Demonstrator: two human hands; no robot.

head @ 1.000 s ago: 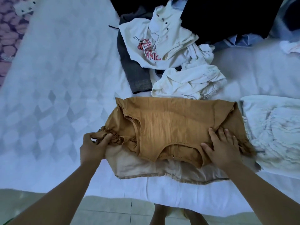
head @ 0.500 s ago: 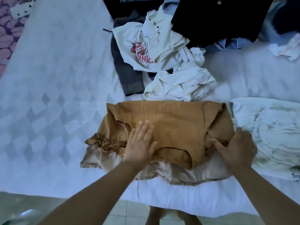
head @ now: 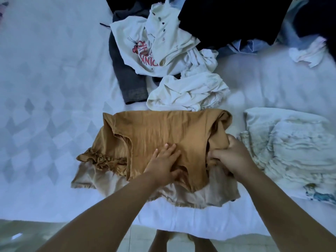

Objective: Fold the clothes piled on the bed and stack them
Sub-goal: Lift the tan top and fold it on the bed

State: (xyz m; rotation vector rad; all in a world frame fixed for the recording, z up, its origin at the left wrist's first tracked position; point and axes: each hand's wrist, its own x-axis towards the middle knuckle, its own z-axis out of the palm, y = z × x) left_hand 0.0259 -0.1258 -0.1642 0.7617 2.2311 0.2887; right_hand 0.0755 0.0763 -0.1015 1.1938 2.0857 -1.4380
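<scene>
The left hand point(head: 163, 161), which a second ago was pinching the ruffled sleeve, now presses flat with straight fingers on the middle of the brown garment point(head: 154, 135). The right hand point(head: 231, 155) now grips its right edge, lifted a little. The garment lies on the bed point(head: 45, 88) under both hands; I judge a sideways fold begins.
</scene>
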